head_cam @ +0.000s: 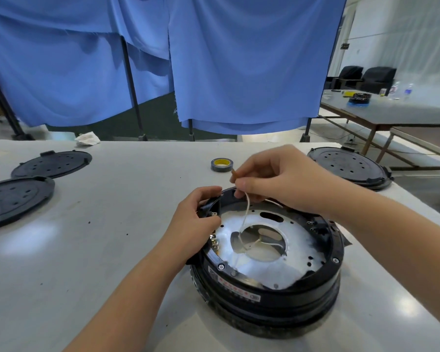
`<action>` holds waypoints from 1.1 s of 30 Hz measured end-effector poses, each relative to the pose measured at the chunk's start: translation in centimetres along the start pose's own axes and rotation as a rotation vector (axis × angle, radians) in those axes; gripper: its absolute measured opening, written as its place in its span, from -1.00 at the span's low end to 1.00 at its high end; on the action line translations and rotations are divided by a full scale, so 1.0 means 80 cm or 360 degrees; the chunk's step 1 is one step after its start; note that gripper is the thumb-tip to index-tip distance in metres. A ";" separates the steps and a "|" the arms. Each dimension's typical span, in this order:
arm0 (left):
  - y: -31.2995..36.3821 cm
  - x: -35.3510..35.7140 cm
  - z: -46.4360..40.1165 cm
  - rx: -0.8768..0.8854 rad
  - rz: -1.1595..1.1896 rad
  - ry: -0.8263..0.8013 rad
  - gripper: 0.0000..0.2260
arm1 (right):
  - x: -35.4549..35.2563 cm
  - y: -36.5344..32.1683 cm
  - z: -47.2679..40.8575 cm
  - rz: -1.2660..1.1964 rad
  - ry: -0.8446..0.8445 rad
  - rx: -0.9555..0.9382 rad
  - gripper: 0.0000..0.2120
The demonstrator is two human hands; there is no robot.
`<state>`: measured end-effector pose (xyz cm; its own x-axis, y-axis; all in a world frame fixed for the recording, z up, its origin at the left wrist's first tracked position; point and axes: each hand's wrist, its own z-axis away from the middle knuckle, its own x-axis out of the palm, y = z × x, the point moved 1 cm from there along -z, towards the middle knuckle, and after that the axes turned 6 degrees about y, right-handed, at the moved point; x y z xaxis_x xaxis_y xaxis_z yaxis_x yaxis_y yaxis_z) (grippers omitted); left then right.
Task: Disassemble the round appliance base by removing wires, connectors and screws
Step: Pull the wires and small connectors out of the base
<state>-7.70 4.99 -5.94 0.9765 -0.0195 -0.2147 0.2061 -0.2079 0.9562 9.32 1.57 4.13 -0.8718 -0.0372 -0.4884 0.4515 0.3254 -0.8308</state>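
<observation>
The round appliance base (277,298), black with a silver inner plate (297,252), lies on the white table (99,250) at the front right. My left hand (198,214) grips a black socket part (210,205) at the base's far-left rim. My right hand (277,181) hovers over the far rim and pinches a thin white wire (245,212) near its brown connector end (234,174). The wire runs down into the plate's centre hole. Screws (221,266) sit on the black rim.
Two black round covers (51,163) (13,196) lie at the table's left, another cover (348,166) at the far right. A roll of tape (221,164) sits behind the base. Blue curtains (214,59) hang beyond the table. A crumpled cloth (88,138) lies at the far edge.
</observation>
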 end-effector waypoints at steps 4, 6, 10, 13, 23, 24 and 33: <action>0.002 -0.001 0.001 -0.0021 -0.0017 -0.0007 -0.49 | -0.015 -0.016 -0.006 -0.0203 0.0072 0.0075 -0.94; 0.004 -0.001 0.002 -0.0031 -0.0024 -0.0013 -0.49 | -0.025 -0.022 -0.010 -0.0259 0.0121 0.0100 -0.91; 0.007 -0.001 0.004 -0.0026 -0.0043 -0.0015 -0.48 | -0.045 -0.031 -0.019 -0.0140 0.0190 0.0092 -0.93; 0.009 -0.001 0.006 -0.0036 -0.0031 -0.0018 -0.48 | -0.062 -0.030 -0.028 0.0220 0.0260 -0.0025 -0.96; 0.015 0.001 0.009 -0.0041 -0.0093 0.0003 -0.48 | -0.116 0.078 -0.086 0.1096 0.0321 0.0273 -0.91; 0.015 0.001 0.009 -0.0043 -0.0103 0.0003 -0.48 | -0.120 0.091 -0.092 0.1088 0.0331 0.0330 -0.90; 0.011 0.000 0.007 -0.0047 -0.0123 0.0012 -0.46 | -0.109 0.169 -0.135 0.1159 0.0378 0.0507 -0.85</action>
<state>-7.57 4.30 -5.22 0.9581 0.0029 -0.2865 0.2824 -0.1798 0.9423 21.00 16.51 0.08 -0.3413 0.2912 -0.8937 0.9195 -0.0938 -0.3817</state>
